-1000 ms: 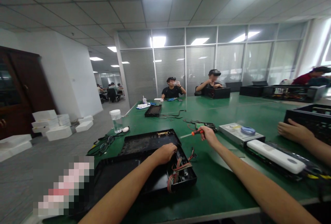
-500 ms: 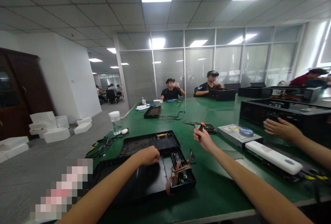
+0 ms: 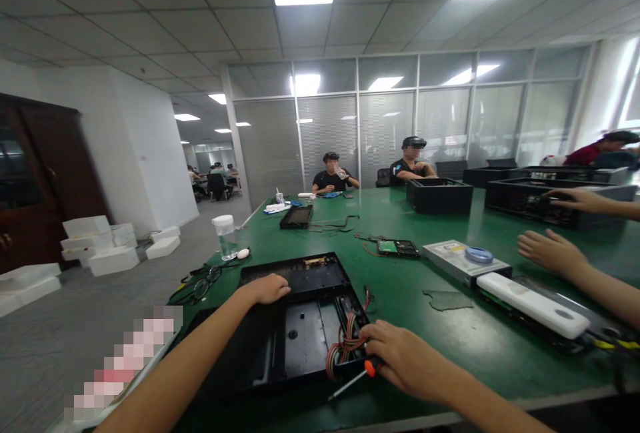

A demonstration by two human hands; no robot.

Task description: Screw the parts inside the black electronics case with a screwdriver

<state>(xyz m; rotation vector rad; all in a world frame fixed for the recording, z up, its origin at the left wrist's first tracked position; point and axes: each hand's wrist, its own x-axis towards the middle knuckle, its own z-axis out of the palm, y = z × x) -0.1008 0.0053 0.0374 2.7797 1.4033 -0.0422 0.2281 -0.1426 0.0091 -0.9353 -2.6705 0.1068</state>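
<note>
A black computer case [image 3: 310, 336] lies open in front of me. My left hand [image 3: 267, 288] is closed over its raised inner edge, with the fingertips hidden. My right hand [image 3: 407, 359] is wrapped round a screwdriver [image 3: 369, 368] with an orange and black handle. The thin metal shaft points down and left, past the case's near right corner. Fingers of that hand touch the right edge of the case, beside a bundle of striped ribbon cables [image 3: 345, 343].
Right of the case are a glass-like shard [image 3: 447, 299], a metal drive box [image 3: 453, 256] with a blue tape roll [image 3: 479, 255], and a white bar [image 3: 533, 304]. A green circuit board [image 3: 395, 247] lies beyond. A co-worker's hands [image 3: 553, 253] are at right. A water jar [image 3: 225, 236] stands left.
My right hand has come down and left with the screwdriver to the case's right edge. My left hand has shifted left and up. At right, a co-worker's black case has been pushed farther back.
</note>
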